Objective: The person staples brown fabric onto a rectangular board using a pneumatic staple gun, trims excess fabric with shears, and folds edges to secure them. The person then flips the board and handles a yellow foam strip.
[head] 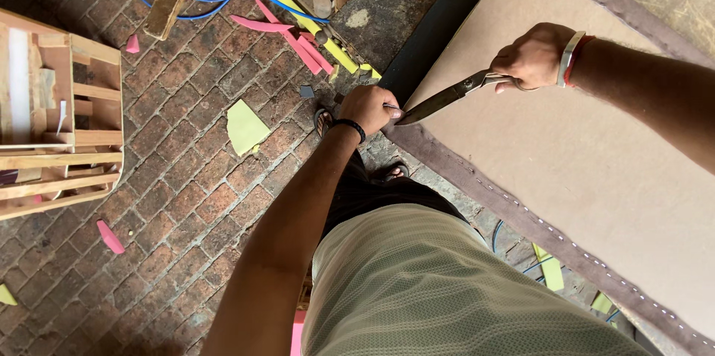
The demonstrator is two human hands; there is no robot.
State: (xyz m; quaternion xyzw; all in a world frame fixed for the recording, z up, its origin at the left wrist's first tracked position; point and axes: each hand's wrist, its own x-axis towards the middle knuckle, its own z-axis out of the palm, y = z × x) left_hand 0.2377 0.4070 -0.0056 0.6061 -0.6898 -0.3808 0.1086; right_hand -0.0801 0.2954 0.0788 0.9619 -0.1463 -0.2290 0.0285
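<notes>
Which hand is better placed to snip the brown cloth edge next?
Probably the right hand: it already grips the handles of the big metal scissors, blades pointing at the board's corner. The left hand just pinches the brown fabric edging there.

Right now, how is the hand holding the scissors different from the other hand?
The right hand grips the handles of the long metal scissors; the left hand is fisted at the corner of the brown fabric edging, by the blade tips. The right wrist wears a pale and red band; the left wears a black one. The right hand is over the tan board; the left is at its corner. Both are bare.
</notes>
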